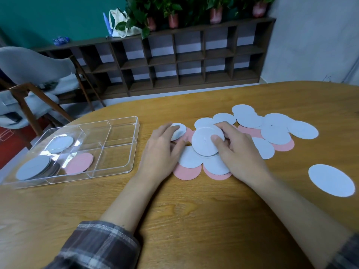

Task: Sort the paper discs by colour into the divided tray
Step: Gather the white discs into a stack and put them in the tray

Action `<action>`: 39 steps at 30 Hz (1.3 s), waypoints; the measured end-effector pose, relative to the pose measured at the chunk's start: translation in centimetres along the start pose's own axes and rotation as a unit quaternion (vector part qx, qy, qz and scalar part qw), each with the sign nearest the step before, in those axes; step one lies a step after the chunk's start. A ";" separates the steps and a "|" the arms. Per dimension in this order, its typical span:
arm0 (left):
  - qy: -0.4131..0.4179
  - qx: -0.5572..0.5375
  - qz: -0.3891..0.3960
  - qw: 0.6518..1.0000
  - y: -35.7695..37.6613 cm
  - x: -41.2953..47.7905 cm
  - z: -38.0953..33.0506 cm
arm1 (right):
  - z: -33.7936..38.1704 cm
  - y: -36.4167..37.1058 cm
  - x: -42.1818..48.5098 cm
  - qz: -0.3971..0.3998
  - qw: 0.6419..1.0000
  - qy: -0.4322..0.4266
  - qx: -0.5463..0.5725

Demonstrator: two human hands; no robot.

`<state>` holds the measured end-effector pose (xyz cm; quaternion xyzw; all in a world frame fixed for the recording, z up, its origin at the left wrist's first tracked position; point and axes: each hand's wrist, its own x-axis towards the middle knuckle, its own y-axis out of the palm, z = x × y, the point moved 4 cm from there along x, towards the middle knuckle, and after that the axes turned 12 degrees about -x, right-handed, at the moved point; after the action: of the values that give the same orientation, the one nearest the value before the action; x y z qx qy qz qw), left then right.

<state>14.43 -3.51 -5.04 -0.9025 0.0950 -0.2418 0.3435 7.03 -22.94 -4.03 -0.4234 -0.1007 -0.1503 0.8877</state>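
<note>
A clear divided tray (124, 152) lies at the table's left. It holds a pink disc (79, 163) in a front compartment, a stack topped by a white disc (33, 167) at front left, and another white disc (59, 144) behind. White and pink paper discs (275, 131) lie spread across the table's middle and right. My right hand (239, 152) grips a white disc (206, 140), lifted and tilted above the pile, thumb on its face. My left hand (161, 150) rests on the pile's left edge, fingers on a small white disc (179, 130).
A lone white disc (331, 180) lies apart at the right. The wooden table (194, 210) has a curved far edge. Beyond it stand a grey chair (33, 66) and a low dark shelf unit (174, 59) with potted plants.
</note>
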 end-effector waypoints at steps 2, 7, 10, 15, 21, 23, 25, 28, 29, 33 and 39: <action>-0.053 0.034 0.033 0.997 0.2 0.3 0.9 | -0.2 -0.1 0.0 -0.004 1.000 0.008 0.010; -0.060 0.057 0.005 0.997 -0.2 0.6 0.9 | -0.2 0.0 0.0 0.001 1.000 0.013 0.014; -0.026 0.065 -0.019 0.997 -0.8 0.4 0.6 | -0.3 -0.1 0.0 0.001 1.000 0.017 0.019; 0.074 0.071 -0.074 0.992 -1.6 0.0 -0.3 | -0.6 -0.1 0.2 -0.008 1.000 0.018 0.016; 0.108 -0.034 -0.132 0.985 -2.4 -0.2 -1.9 | -0.6 -0.4 0.2 -0.024 0.999 0.029 0.010; 0.083 -0.113 -0.113 0.984 -2.5 -0.5 -2.5 | -0.7 -0.4 0.2 -0.028 0.999 0.034 0.019; 0.040 -0.185 -0.084 0.978 -2.1 -0.6 -2.7 | -0.6 -0.3 0.2 -0.020 0.999 0.035 0.032; 0.005 -0.215 -0.052 0.975 -1.1 -0.8 -2.7 | 0.0 -0.1 0.0 0.003 0.999 0.017 0.049; 0.002 -0.216 -0.051 0.975 -0.9 -0.9 -2.6 | 0.2 0.0 -0.1 0.013 0.998 0.012 0.057; 0.006 -0.204 -0.070 0.977 -0.7 -1.1 -2.7 | 0.6 0.4 -0.3 0.039 0.998 -0.023 0.038; 0.024 -0.062 0.059 0.996 0.1 -0.7 -1.3 | -0.4 -0.6 0.3 -0.015 1.000 0.019 0.015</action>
<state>13.19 -4.09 -4.56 -0.9089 0.1713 -0.2364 0.2978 7.11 -23.72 -3.74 -0.4055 -0.0929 -0.1701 0.8933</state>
